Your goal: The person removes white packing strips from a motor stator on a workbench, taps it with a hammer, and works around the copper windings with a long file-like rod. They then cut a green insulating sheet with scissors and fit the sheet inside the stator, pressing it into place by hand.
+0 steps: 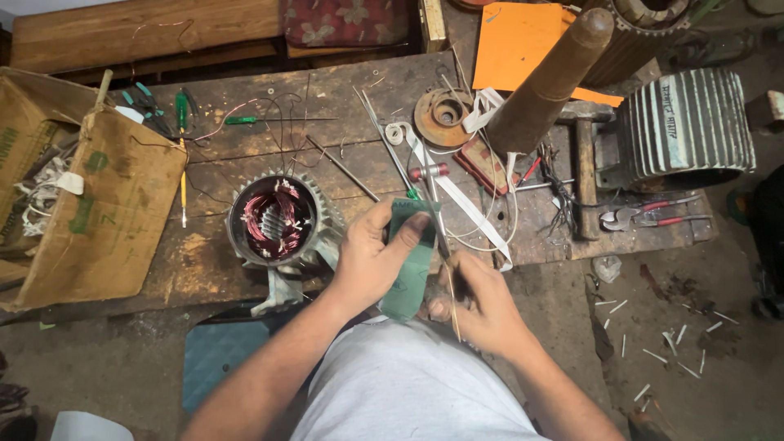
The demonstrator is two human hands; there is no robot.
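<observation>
The left hand (pixel 371 257) covers the green sheet's (pixel 411 273) upper edge — what the right hand (pixel 474 302) pinches is too thin and blurred to tell. The cardboard box (pixel 98 212) is cut off at the left edge, its contents mostly hidden.

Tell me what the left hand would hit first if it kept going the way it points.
The left hand points up and right across the bench; first in line appears to be the red-handled tool, though depth is unclear.

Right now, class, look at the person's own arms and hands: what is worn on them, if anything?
Nothing: the left hand and right hand are gloveless, with no visible rings or watch. Both forearms are bare, and no sleeves show. A light grey cloth garment covers the body.
</observation>
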